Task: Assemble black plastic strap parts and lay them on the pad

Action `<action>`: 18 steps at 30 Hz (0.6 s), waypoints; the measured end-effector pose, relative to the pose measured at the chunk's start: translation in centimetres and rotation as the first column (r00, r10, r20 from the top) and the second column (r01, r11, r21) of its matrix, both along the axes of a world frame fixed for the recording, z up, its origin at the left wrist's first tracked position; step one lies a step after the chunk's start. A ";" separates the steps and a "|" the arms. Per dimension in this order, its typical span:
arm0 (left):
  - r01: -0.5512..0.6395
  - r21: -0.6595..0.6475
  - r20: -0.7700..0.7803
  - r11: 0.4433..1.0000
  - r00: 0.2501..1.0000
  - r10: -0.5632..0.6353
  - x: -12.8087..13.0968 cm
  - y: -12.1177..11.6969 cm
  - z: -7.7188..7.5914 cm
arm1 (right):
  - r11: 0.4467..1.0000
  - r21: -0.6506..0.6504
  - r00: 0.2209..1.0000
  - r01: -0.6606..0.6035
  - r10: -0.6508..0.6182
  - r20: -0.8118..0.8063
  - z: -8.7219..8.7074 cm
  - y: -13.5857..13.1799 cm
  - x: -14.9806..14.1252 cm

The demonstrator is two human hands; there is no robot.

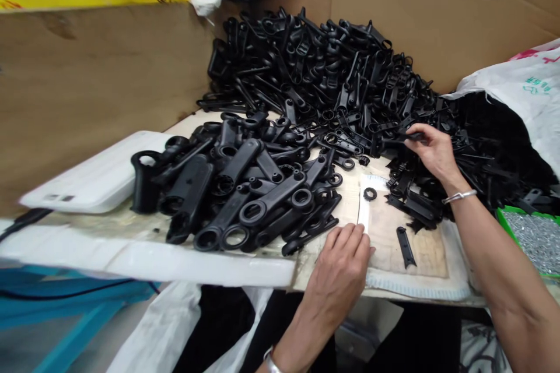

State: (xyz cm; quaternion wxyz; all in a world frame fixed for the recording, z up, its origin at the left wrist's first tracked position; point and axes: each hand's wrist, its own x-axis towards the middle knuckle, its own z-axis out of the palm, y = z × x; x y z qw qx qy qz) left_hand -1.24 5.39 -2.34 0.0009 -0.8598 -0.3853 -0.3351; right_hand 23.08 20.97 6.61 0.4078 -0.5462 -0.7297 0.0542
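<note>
A heap of black parts point(306, 70) is rising behind a stained mat point(426, 259); the left hand point(342, 262) is resting at its edge, hold unclear; well apart, the right hand point(431, 151) is pinching a dark piece point(415, 136) by the heap, seemingly picking, a step calling for a clean lift

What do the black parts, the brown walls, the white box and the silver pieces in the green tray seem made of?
Black parts: probably moulded plastic, satin, given soft sheen and repeated shapes.
Brown walls: likely cardboard, matt, with a visible seam.
White box: perhaps hard plastic, smooth, with rounded corners.
Silver pieces: likely metal, shiny, from their bright glints; plating can't be told.
</note>
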 end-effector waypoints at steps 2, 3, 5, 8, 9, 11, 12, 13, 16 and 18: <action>0.003 -0.011 -0.003 1.000 1.000 -0.003 0.0 0.0 0.1 | 1.000 -0.012 0.987 0.026 -0.027 -0.157 1.4 -1.6 0.6; 0.005 -0.017 -0.005 1.000 1.000 -0.005 0.0 0.0 0.1 | 0.999 -0.043 0.981 0.021 -0.029 -0.191 2.0 -2.6 1.0; 0.012 -0.025 -0.011 1.000 1.000 -0.012 0.0 0.1 0.1 | 0.988 -0.157 0.983 -0.003 -0.026 -0.184 3.0 -5.1 1.9; 0.011 -0.035 -0.008 0.999 1.000 -0.012 0.0 0.2 0.2 | 0.929 -0.365 0.998 -0.053 0.035 -0.057 3.3 -8.7 3.2; 0.009 -0.051 -0.011 0.999 1.000 -0.009 0.0 0.3 0.3 | 0.908 -0.416 0.998 -0.057 0.068 0.012 3.0 -9.6 3.5; 0.002 -0.110 -0.042 0.994 0.999 -0.006 0.2 0.4 0.7 | 0.892 -0.451 0.975 -0.017 0.116 0.191 2.3 -10.9 4.1; -0.005 -0.149 -0.072 0.989 0.997 -0.006 0.3 0.5 1.0 | 0.899 -0.437 0.948 0.027 0.115 0.296 1.9 -11.4 4.2; -0.014 -0.184 -0.105 0.983 0.994 -0.006 0.5 0.5 1.4 | 0.909 -0.408 0.912 0.081 0.097 0.398 1.6 -11.7 4.3; -0.041 -0.255 -0.189 0.966 0.982 -0.008 1.4 0.9 2.1 | 0.931 -0.266 0.792 0.250 -0.039 0.610 1.3 -12.0 3.7; -0.059 -0.271 -0.217 0.961 0.976 -0.002 2.2 1.3 2.2 | 0.928 -0.171 0.740 0.330 -0.142 0.658 1.6 -11.6 2.7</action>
